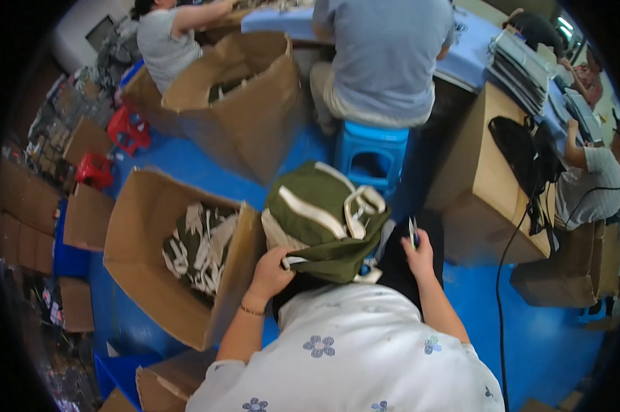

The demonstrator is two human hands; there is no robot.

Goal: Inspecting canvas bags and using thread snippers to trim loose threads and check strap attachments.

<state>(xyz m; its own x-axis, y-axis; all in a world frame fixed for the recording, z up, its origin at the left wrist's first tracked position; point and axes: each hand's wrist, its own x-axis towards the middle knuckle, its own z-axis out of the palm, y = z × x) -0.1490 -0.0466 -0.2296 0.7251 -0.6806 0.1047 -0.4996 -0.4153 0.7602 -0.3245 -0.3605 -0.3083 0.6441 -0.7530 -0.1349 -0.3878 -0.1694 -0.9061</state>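
Across my lap lies an olive-green fabric bag with cream straps and trim. My left hand is closed on its near left edge, where a white strip shows. To the right of the bag, my right hand grips a small pair of scissors, blades pointing up and away from me. The scissors are apart from the bag. Part of the bag's underside is hidden in its folds.
Left of me stands an open cardboard box holding several green and cream bags. Farther off are a taller box, a person on a blue stool and red stools. A black cable hangs at the right.
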